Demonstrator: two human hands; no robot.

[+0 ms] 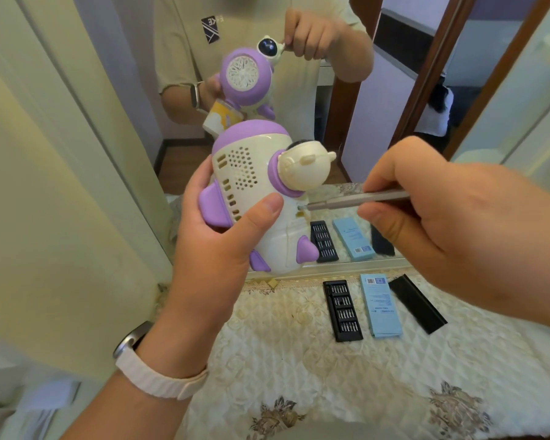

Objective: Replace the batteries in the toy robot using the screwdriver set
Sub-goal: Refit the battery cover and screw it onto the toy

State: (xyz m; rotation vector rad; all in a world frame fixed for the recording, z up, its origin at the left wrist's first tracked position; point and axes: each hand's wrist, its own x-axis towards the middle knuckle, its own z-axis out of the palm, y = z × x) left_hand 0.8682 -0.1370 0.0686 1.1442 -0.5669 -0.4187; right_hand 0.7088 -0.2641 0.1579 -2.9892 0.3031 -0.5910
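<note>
Left hand (223,230) grips toy robot (261,192), right hand (451,223) pinches screwdriver (356,200) above quilted cloth (299,360) before mirror (394,90)

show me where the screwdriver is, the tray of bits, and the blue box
screwdriver (356,198), head view, middle of its grey metal shaft.
tray of bits (343,310), head view, centre of the black tray.
blue box (380,308), head view, middle of its top face.

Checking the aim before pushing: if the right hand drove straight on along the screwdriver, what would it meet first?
The toy robot. The right hand points the screwdriver leftward, its tip apparently at the toy's back, near the left hand thumb.
</note>
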